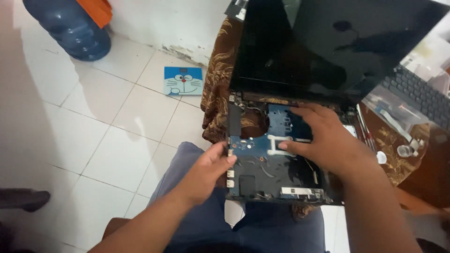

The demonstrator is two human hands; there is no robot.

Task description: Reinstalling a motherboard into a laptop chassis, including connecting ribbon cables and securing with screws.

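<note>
An opened laptop base [276,173] is lying on a table draped in a brown patterned cloth [218,89], its near edge hanging out over the person's lap. The keyboard deck is off, so the blue circuit board [262,150] is showing inside the dark shell, and the black screen [323,47] is standing up behind it.

The left hand [208,171] is gripping the base's left edge, with the thumb and fingers closing on the rim beside the side ports. The right hand [323,140] is lying flat and spread over the board, fingertips pressing on the middle of it; it is clamping nothing.

A detached keyboard [419,96] is lying to the right of the screen, with small clear parts near it. On the white tiled floor [108,122] are sitting a blue cartoon-faced bathroom scale [183,80] and, further off, 1 large blue water jug [70,28].
</note>
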